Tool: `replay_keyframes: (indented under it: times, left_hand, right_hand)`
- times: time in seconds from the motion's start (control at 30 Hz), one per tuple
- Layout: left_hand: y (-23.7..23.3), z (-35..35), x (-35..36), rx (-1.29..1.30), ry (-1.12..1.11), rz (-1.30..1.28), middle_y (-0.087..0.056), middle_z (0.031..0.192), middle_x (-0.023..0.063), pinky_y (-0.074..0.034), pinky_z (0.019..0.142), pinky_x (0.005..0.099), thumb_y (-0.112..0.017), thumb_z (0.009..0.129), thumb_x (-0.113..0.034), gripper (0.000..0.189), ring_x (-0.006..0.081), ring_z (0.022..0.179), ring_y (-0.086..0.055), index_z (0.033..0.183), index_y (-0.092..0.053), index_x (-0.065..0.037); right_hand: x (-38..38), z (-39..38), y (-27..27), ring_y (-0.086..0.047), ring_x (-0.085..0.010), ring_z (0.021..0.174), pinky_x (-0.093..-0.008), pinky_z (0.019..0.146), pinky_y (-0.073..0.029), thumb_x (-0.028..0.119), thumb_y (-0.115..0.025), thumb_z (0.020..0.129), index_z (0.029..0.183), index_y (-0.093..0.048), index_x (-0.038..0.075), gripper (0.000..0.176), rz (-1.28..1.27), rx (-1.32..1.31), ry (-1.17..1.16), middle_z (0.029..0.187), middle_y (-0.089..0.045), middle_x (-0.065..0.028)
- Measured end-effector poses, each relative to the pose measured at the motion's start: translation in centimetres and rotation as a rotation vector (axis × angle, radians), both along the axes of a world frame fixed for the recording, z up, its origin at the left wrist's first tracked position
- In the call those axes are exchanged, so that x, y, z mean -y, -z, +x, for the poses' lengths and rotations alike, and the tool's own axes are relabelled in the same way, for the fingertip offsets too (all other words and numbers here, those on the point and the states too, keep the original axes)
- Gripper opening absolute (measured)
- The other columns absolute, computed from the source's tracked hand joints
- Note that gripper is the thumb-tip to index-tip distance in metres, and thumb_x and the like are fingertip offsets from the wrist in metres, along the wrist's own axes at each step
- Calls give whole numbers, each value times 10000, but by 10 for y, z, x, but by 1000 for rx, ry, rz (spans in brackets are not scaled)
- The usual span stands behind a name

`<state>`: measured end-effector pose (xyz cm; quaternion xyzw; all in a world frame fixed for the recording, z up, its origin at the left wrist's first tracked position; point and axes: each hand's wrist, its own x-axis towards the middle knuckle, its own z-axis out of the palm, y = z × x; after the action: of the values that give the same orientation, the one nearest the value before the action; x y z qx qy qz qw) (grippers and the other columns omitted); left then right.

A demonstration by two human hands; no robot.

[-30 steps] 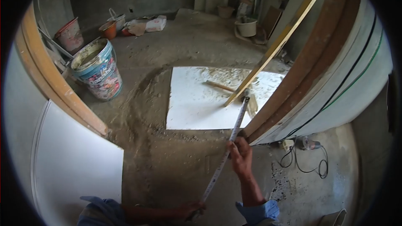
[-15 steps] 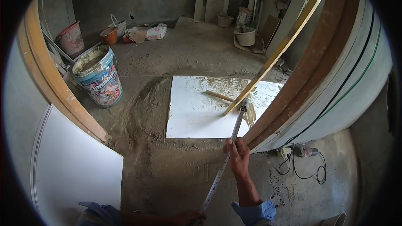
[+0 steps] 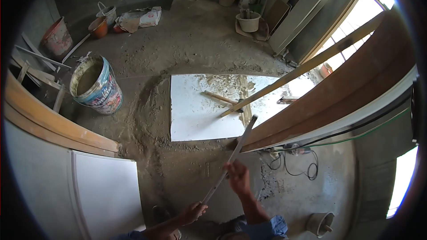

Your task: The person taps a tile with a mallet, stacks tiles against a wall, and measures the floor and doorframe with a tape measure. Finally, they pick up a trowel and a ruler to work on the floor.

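A long thin measuring strip point(image 3: 231, 158) slants up and to the right from the lower middle, its upper end over the edge of a smeared white board point(image 3: 200, 124). My left hand point(image 3: 194, 212) is closed round its lower end. Higher up, my right hand point(image 3: 238, 177) is against the strip with fingers bent, somewhat blurred. On the board lies a wooden-handled tool point(image 3: 220, 98), its head beside the foot of a long wooden bar point(image 3: 302, 69) that leans against the door frame point(image 3: 338, 102).
A paint bucket point(image 3: 98, 86) stands left of the board. Several tubs and a bag point(image 3: 144, 17) are farther back. A white panel point(image 3: 106, 191) is at lower left. Power tool cables point(image 3: 311, 166) and a small pot point(image 3: 319, 224) lie to the right.
The view has shifted and turned. My left hand has come up farther into view on the strip, my right hand has moved slightly left and lower, and the strip's numbered face no longer shows.
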<state>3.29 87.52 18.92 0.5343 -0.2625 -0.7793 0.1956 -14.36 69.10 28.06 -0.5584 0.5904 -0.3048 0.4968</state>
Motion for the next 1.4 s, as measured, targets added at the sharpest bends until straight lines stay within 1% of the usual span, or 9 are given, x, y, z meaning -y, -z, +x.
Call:
replay_keyframes:
  times: [0.2, 0.6, 0.73, 0.83, 0.93, 1.0, 1.07, 1.17, 1.4]
  left_hand:
    - [-91, -4, -61, 78, -8, -21, -634, 894, 71, -465, 747, 279, -459, 969, -416, 446, 150, 798, -596, 1070, -624, -14]
    - [-113, 8, -90, 117, -144, -259, -680, 913, 116, -476, 802, 338, -486, 983, -403, 439, 206, 882, -644, 1083, -620, 3]
    - [-201, 90, -30, 289, -42, -257, -686, 911, 136, -481, 798, 356, -488, 976, -417, 448, 249, 887, -659, 1074, -619, 1]
    - [-183, 143, -21, 371, -61, -311, -680, 919, 162, -488, 778, 365, -485, 972, -420, 440, 265, 894, -664, 1059, -622, -11]
    - [-202, 190, -1, 453, -89, -212, -675, 877, 151, -488, 759, 391, -507, 950, -407, 400, 297, 869, -664, 1019, -625, -31]
    - [-201, 213, 8, 531, -26, -217, -675, 875, 149, -486, 762, 403, -504, 941, -425, 417, 321, 871, -659, 1012, -622, -31]
    - [-209, 230, 22, 564, -30, -212, -673, 906, 170, -485, 776, 418, -485, 942, -455, 452, 349, 893, -650, 1020, -625, -32]
    - [-203, 242, 28, 652, -13, -214, -666, 937, 187, -481, 793, 440, -477, 944, -464, 463, 376, 929, -635, 1025, -625, -33]
    - [-239, 250, 79, 579, 76, -223, -651, 1012, 210, -470, 835, 438, -480, 952, -437, 442, 398, 980, -611, 1060, -621, -32]
  right_hand:
    - [-108, -13, -78, -596, -135, 627, -299, 602, -476, 268, -555, 930, 813, -646, 30, 280, 202, -92, -133, 694, -631, -60]
    - [-142, 29, -150, -686, -299, 833, -382, 716, -516, 309, -648, 872, 1000, -661, 37, 300, 277, -402, -312, 830, -678, -144]
    - [-110, 17, -187, -673, -220, 737, -343, 665, -529, 153, -642, 865, 1076, -615, 48, 237, 208, -300, 62, 851, -688, -118]
    - [-61, -36, -223, -589, -159, 741, -254, 543, -468, 86, -532, 919, 1329, -430, 74, 423, 17, 117, 674, 989, -605, -93]
    - [7, -87, -289, -588, -239, 955, -324, 706, -493, 437, -670, 886, 1448, -310, 77, 759, -381, -331, 952, 1194, -550, -168]
    - [48, -106, -332, -528, -297, 1151, -439, 928, -432, 485, -652, 883, 1453, -297, 36, 807, -449, -505, 968, 1346, -475, -190]
    - [85, -149, -331, -525, -305, 1167, -406, 950, -426, 497, -661, 872, 1441, -324, 10, 821, -484, -622, 937, 1357, -464, -215]
    - [102, -149, -334, -550, -268, 1143, -395, 930, -462, 385, -612, 938, 1348, -503, 17, 562, -667, -683, 703, 1329, -521, -185]
    - [98, -118, -329, -580, -242, 1112, -360, 924, -498, 181, -535, 990, 1267, -585, 16, 327, -630, -685, 829, 1288, -550, -146]
